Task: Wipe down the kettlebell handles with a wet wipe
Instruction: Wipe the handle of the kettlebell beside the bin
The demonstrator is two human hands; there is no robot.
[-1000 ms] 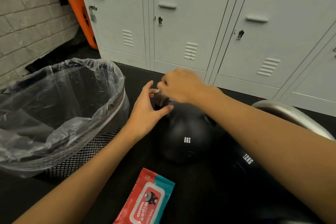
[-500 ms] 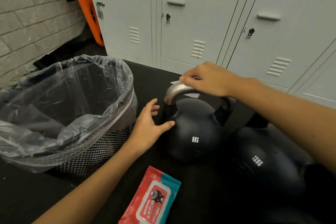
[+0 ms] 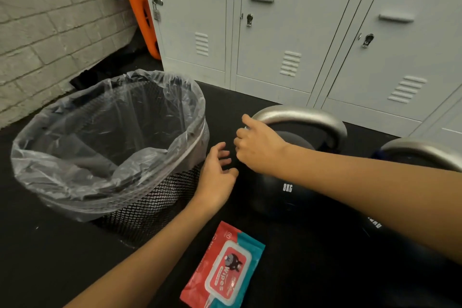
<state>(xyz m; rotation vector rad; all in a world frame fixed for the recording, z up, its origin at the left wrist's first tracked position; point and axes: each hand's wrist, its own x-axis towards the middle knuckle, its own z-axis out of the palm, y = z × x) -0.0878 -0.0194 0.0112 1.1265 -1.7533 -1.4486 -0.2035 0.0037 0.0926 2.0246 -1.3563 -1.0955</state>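
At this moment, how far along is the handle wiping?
Done: nothing can be confirmed as finished; the bin holds no used wipe.
In hand: the right hand is at the left end of the 8KG kettlebell's handle, apparently with a wipe; the left hand hovers open beside it.
Left: the second kettlebell's handle, untouched. Wipes pack lies closed.

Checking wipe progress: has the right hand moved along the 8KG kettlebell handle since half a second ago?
Yes. The right hand has slid from the handle top down its left end, toward the bin.
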